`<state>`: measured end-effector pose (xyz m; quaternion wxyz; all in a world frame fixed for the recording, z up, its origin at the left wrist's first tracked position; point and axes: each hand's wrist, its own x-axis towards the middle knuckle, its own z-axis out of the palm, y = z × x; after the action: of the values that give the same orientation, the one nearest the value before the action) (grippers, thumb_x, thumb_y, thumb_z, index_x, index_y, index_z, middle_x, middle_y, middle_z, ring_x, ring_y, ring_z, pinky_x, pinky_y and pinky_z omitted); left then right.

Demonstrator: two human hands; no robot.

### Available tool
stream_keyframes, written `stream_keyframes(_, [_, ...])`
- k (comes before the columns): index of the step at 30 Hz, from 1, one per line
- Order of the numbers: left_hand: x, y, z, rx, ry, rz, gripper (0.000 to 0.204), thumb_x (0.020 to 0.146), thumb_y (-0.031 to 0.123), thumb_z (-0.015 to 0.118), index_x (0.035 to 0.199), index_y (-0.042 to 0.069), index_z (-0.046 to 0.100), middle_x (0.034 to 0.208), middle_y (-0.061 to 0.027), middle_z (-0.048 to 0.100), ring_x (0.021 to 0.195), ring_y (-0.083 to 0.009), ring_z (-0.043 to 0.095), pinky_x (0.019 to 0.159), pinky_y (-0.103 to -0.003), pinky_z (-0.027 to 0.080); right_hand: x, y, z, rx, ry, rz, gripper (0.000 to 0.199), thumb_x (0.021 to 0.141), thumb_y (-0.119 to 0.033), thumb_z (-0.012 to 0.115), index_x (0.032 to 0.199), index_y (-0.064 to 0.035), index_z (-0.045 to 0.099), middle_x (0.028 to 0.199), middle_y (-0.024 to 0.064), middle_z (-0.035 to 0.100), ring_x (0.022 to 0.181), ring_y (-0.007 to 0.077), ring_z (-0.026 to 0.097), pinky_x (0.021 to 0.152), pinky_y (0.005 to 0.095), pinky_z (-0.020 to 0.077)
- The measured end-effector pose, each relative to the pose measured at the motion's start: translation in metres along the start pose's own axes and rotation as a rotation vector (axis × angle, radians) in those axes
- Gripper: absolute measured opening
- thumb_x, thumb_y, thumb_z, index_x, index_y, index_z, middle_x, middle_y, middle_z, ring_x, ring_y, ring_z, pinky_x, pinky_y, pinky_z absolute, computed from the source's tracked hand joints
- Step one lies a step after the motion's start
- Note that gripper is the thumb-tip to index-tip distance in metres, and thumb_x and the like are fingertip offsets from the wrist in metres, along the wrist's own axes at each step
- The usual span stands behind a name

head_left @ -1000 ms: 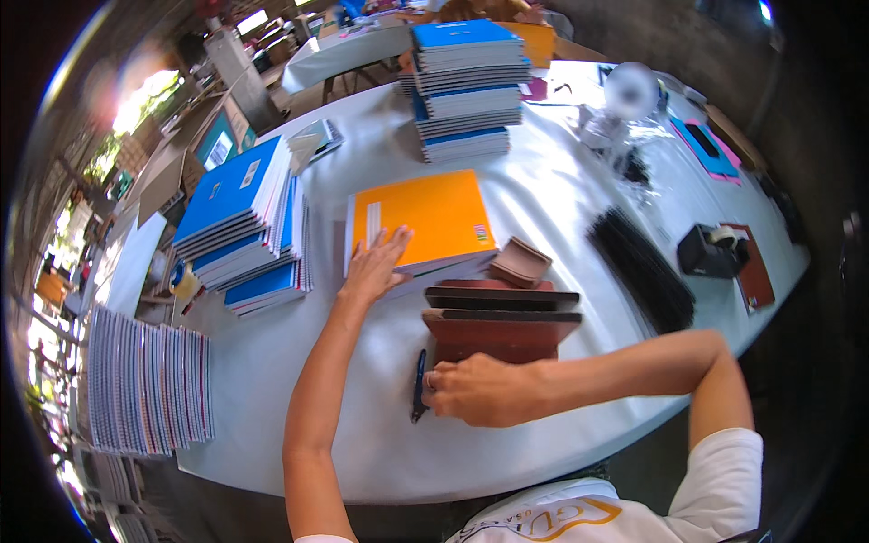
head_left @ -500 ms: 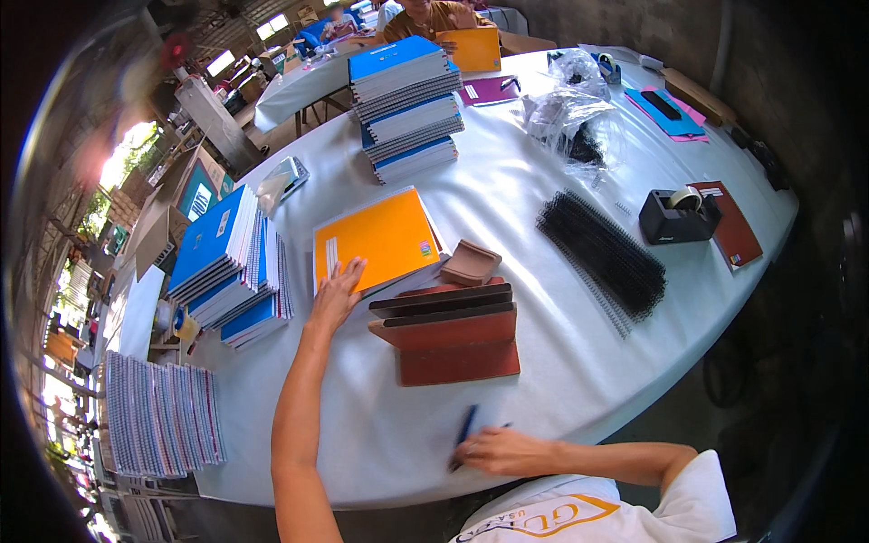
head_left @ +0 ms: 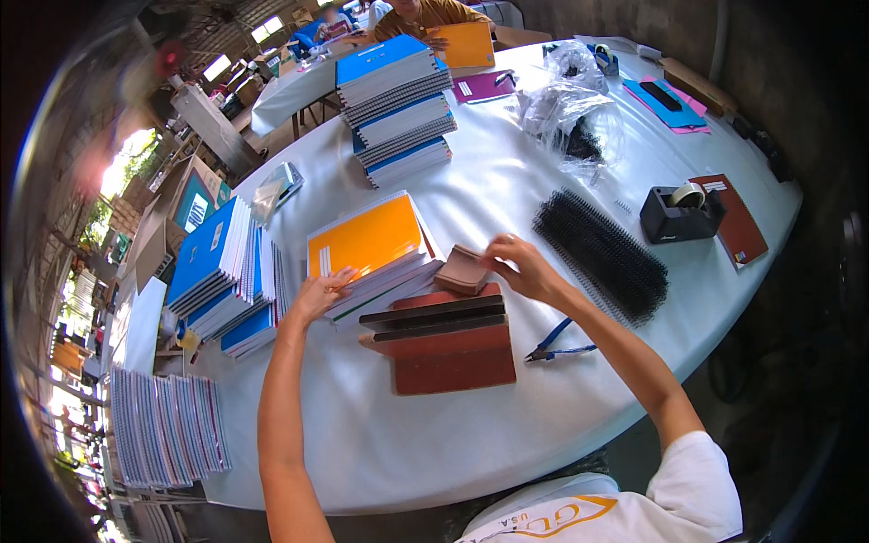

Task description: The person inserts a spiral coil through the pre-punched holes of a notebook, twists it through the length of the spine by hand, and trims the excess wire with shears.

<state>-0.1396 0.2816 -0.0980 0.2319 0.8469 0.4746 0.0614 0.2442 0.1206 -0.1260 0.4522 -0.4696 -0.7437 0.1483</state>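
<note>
An orange-covered notebook (head_left: 367,237) lies on top of a small stack of loose white-paged books in the middle of the table. My left hand (head_left: 324,294) grips its near left corner, fingers over the cover and thumb at the page edge. Just right of the stack, my right hand (head_left: 523,264) hovers with bent, parted fingers and nothing visible in them. Its fingertips are close to a small brown wooden block (head_left: 463,270); whether they touch is unclear. Nearer me stands a red-brown slotted wooden stand (head_left: 453,362). Blue-handled pliers (head_left: 561,342) lie beside it.
Blue notebooks stand in stacks at the left (head_left: 206,258) and far side (head_left: 389,68). Spiral-bound books (head_left: 167,425) are piled at the near left. Black binding coils (head_left: 602,258), a tape dispenser (head_left: 679,215) and clear plastic wrap (head_left: 575,100) occupy the right. Another person holds an orange notebook (head_left: 466,45) across the table.
My right hand has let go of the pliers, now on the table, and moved up beside the wooden block. My left hand has shifted from the orange cover to its near corner.
</note>
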Motion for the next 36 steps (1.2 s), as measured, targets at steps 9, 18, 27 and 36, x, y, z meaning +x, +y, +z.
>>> stream_keyframes(9, [-0.004, 0.011, -0.017, 0.047, -0.094, -0.053, 0.039, 0.090, 0.019, 0.065, 0.127, 0.029, 0.060, 0.128, -0.0091, 0.061, 0.114, -0.0269, 0.061, 0.103, -0.033, 0.043, 0.075, 0.035, 0.080, 0.350, -0.143, 0.305, 0.017, 0.087, -0.001, 0.060, 0.100, 0.0049, 0.070, 0.092, 0.0162, 0.065, 0.090, 0.0258, 0.063, 0.078, 0.0361, 0.0530])
stream_keyframes(18, [-0.008, 0.006, -0.010, 0.131, -0.015, 0.007, 0.043, 0.087, 0.022, 0.068, 0.129, 0.031, 0.059, 0.128, -0.0049, 0.061, 0.109, -0.0236, 0.064, 0.101, -0.032, 0.046, 0.081, 0.024, 0.082, 0.424, -0.075, 0.170, 0.030, 0.083, -0.023, 0.075, 0.095, 0.0027, 0.068, 0.089, 0.0125, 0.060, 0.082, 0.0218, 0.056, 0.076, 0.0349, 0.0481])
stream_keyframes(27, [-0.009, 0.012, -0.011, 0.275, -0.013, 0.096, 0.047, 0.087, 0.027, 0.067, 0.133, 0.030, 0.056, 0.127, -0.0067, 0.062, 0.099, -0.0293, 0.067, 0.094, -0.035, 0.051, 0.079, 0.021, 0.097, 0.398, 0.062, 0.194, 0.026, 0.082, -0.024, 0.076, 0.088, -0.0023, 0.061, 0.082, 0.0031, 0.056, 0.072, 0.0111, 0.048, 0.064, 0.0272, 0.0417])
stream_keyframes(36, [-0.008, 0.005, -0.013, 0.252, -0.043, 0.097, 0.044, 0.089, 0.018, 0.064, 0.133, 0.025, 0.057, 0.126, -0.0075, 0.061, 0.097, -0.0317, 0.067, 0.091, -0.035, 0.052, 0.072, 0.030, 0.077, 0.399, -0.115, 0.351, 0.034, 0.080, -0.031, 0.077, 0.090, 0.0000, 0.067, 0.085, 0.0082, 0.059, 0.080, 0.0176, 0.053, 0.071, 0.0323, 0.0466])
